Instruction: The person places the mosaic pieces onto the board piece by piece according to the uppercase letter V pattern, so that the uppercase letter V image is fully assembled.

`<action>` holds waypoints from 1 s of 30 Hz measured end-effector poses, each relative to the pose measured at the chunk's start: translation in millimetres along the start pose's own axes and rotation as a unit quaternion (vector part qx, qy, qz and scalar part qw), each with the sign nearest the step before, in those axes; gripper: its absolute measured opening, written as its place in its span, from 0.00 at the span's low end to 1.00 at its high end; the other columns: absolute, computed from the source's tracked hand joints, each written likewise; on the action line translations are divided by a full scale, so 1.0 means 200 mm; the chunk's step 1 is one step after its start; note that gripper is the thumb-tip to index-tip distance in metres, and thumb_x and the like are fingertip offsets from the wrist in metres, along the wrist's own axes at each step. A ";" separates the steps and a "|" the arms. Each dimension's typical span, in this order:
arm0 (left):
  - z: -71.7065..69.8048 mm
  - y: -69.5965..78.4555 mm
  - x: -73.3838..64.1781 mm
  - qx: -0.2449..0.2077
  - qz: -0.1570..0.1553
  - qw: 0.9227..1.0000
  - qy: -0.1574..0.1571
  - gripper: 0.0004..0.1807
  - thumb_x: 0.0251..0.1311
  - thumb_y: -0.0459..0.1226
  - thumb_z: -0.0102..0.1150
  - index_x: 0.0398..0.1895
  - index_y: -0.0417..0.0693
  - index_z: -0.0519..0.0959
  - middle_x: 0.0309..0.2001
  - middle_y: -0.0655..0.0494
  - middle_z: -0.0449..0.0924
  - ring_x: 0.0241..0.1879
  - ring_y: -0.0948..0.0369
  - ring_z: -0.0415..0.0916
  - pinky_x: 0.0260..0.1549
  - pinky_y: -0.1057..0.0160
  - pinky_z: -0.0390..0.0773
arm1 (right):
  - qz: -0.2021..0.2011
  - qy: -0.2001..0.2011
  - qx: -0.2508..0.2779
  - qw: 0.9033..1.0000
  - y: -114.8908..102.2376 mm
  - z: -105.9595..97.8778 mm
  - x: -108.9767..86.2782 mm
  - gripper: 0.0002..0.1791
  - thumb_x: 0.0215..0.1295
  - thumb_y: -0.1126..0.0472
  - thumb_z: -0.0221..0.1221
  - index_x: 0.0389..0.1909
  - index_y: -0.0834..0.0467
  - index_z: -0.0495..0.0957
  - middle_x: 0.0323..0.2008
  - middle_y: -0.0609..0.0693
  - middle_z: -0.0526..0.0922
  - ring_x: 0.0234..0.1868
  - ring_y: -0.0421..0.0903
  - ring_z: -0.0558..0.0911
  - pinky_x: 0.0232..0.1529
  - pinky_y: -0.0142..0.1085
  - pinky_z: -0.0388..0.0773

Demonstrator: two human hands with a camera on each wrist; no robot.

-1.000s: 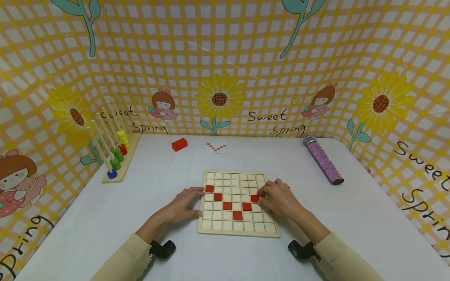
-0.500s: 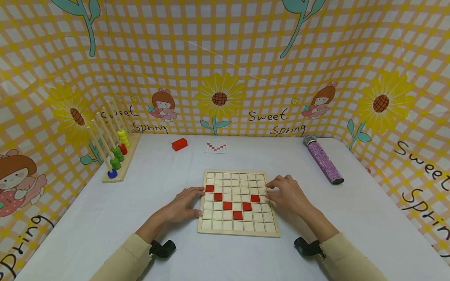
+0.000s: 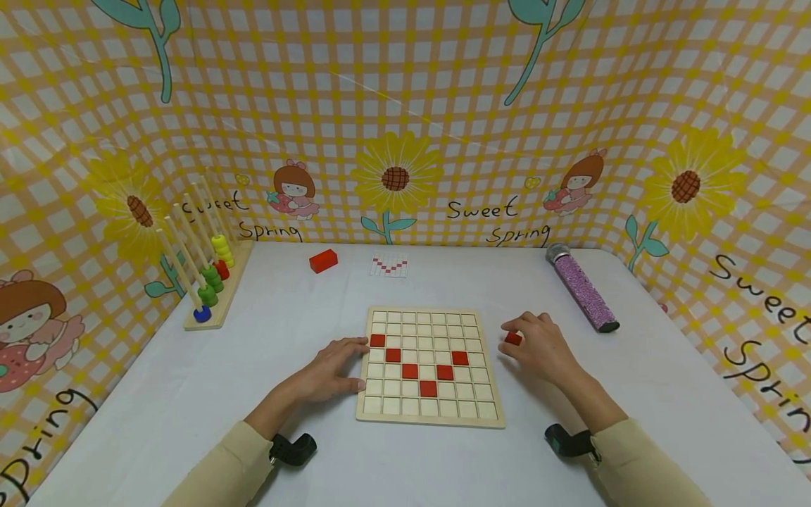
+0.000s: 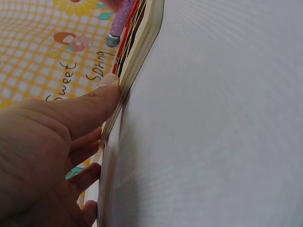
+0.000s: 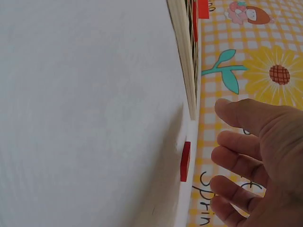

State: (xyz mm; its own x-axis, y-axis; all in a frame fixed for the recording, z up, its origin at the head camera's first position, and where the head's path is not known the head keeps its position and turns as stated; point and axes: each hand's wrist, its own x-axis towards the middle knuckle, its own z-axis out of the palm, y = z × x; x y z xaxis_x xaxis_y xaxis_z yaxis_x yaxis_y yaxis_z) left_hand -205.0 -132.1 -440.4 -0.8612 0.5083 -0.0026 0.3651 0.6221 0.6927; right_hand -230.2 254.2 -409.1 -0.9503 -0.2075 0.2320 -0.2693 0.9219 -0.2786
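Note:
A square wooden grid board [image 3: 434, 424] lies in front of me, with several red square tiles [image 3: 428, 389] set in its cells in a V. My left hand [image 3: 323, 370] touches the board's left edge with thumb and fingertips, the fingers fairly straight. To the right of the board, my right hand [image 3: 538, 345] hovers over a loose red tile [image 3: 513, 339], partly covering it in the head view. The right wrist view shows that tile lying on the white tabletop, apart from the relaxed fingers [image 5: 236, 158].
At the back stand a red block [image 3: 324, 261] and a small card [image 3: 389, 265] printed with a red V pattern. A bead-and-peg rack [image 3: 215, 303] is at the left. A glittery pink microphone [image 3: 583, 290] lies at the back right. Patterned cloth [image 3: 405, 84] walls the table.
My right hand has moved from the red tile at the V's right arm, off the board, to the loose tile on the right. The left hand has stayed at the board's edge.

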 end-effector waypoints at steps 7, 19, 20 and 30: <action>0.00 0.00 0.00 0.001 0.001 1.000 0.001 0.30 0.54 0.38 0.65 0.61 0.46 0.68 0.71 0.50 0.58 0.70 0.48 0.51 0.65 0.40 0.55 | 0.012 -0.011 0.001 1.000 0.05 -0.01 0.00 0.21 0.52 0.56 0.67 0.45 0.63 0.81 0.42 0.60 0.80 0.43 0.58 0.72 0.42 0.51 0.69; 0.00 0.00 0.00 -0.003 -0.008 1.000 0.000 0.30 0.54 0.38 0.65 0.61 0.47 0.68 0.71 0.51 0.58 0.70 0.48 0.51 0.65 0.40 0.55 | 0.031 -0.030 -0.010 0.999 0.10 0.00 0.01 0.20 0.52 0.57 0.65 0.44 0.64 0.81 0.40 0.60 0.80 0.42 0.59 0.73 0.40 0.51 0.69; 0.00 0.00 0.00 -0.002 -0.007 1.000 0.001 0.30 0.54 0.38 0.65 0.61 0.47 0.68 0.71 0.51 0.58 0.70 0.48 0.51 0.65 0.40 0.55 | 0.032 -0.030 -0.012 0.999 0.11 0.00 0.01 0.20 0.52 0.57 0.65 0.44 0.64 0.81 0.39 0.60 0.80 0.42 0.59 0.73 0.40 0.50 0.68; 0.01 0.00 0.00 -0.001 -0.005 1.000 0.003 0.31 0.53 0.38 0.66 0.61 0.46 0.68 0.71 0.51 0.59 0.70 0.48 0.52 0.65 0.40 0.55 | 0.035 -0.031 -0.013 0.999 0.14 0.02 0.02 0.18 0.52 0.57 0.65 0.41 0.64 0.82 0.38 0.60 0.81 0.40 0.58 0.73 0.38 0.50 0.68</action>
State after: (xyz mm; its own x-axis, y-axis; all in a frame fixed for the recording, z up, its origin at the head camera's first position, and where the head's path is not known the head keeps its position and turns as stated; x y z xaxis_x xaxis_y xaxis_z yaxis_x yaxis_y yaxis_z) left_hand -205.3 -131.4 -441.4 -0.8663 0.4994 -0.0053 0.3561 0.6251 0.6946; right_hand -242.5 278.3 -419.4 -0.9746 -0.1622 0.1547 -0.1994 0.9425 -0.2682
